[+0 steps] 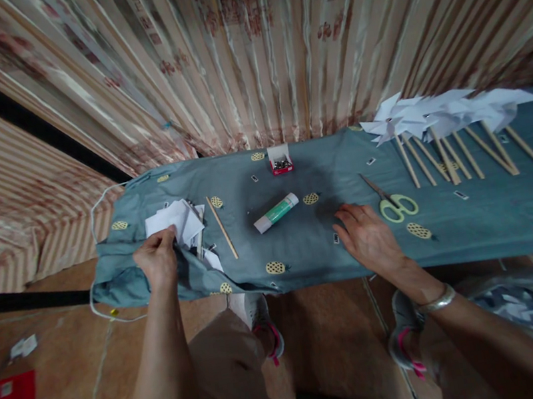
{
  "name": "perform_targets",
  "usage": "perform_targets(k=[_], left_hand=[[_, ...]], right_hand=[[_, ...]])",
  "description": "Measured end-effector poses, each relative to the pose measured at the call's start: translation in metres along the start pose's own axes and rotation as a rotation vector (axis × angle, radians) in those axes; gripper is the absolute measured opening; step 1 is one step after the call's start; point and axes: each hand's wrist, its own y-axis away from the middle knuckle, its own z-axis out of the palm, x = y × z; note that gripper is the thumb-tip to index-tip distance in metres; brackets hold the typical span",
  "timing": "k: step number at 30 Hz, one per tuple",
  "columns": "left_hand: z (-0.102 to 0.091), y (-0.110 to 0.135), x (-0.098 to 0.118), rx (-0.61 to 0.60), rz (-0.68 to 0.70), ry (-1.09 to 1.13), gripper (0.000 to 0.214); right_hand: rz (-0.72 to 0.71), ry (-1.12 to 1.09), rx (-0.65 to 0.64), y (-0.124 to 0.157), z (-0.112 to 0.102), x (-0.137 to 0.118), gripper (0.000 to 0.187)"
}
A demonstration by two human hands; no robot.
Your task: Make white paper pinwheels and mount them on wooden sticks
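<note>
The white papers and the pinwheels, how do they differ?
The white papers look mostly flat, while the pinwheels have folded, pointed blades on wooden sticks. The left hand touches the papers; no hand touches the pinwheels. Both are white and lie on the blue-green cloth.

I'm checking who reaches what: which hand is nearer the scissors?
Right. The right hand is just left of the scissors, close to the handles. The left hand is much farther left, at the white paper, past the glue stick.

Dim light, soft shadows, stretched, slightly blurred edges
</note>
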Motion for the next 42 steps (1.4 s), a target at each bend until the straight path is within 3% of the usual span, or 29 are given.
perform_targets(k=[8,12,14,18,22,24,27,30,34,39,42], left_hand=[[-0.003,0.002,0.023,0.077,0.148,0.173,0.009],[0.007,0.029,0.055,0.038,0.239,0.302,0.014],[0.017,0.053,0.072,0.021,0.207,0.366,0.021],[0.047,0.103,0.092,-0.235,0.008,0.456,0.025],[0.072,0.14,0.091,-0.542,-0.274,0.573,0.029],[0.081,0.152,0.09,-0.619,-0.36,0.576,0.032],[0.091,0.165,0.09,-0.694,-0.392,0.547,0.035],[0.102,0.172,0.09,-0.702,-0.353,0.517,0.033],[0.114,0.176,0.086,-0.687,-0.278,0.532,0.027],[0.121,0.176,0.083,-0.731,-0.122,0.508,0.028],[0.12,0.173,0.08,-0.79,0.117,0.401,0.018]], right_hand=[[0.027,-0.045,-0.073,0.002,-0.004,0.002,0.035],[0.054,-0.122,-0.091,0.005,-0.006,0.004,0.036],[0.075,-0.171,-0.085,0.006,-0.007,0.006,0.036],[0.197,-0.377,-0.056,0.006,-0.013,0.011,0.036],[0.498,-0.832,-0.07,0.001,-0.024,0.016,0.04],[0.64,-1.134,-0.098,-0.003,-0.03,0.017,0.046],[0.739,-1.446,-0.156,-0.007,-0.037,0.017,0.048],[0.774,-1.578,-0.149,-0.012,-0.039,0.016,0.046],[0.818,-1.587,-0.017,-0.019,-0.035,0.02,0.037],[0.739,-1.443,0.11,-0.023,-0.031,0.028,0.025],[0.586,-1.187,0.149,-0.02,-0.034,0.03,0.012]])
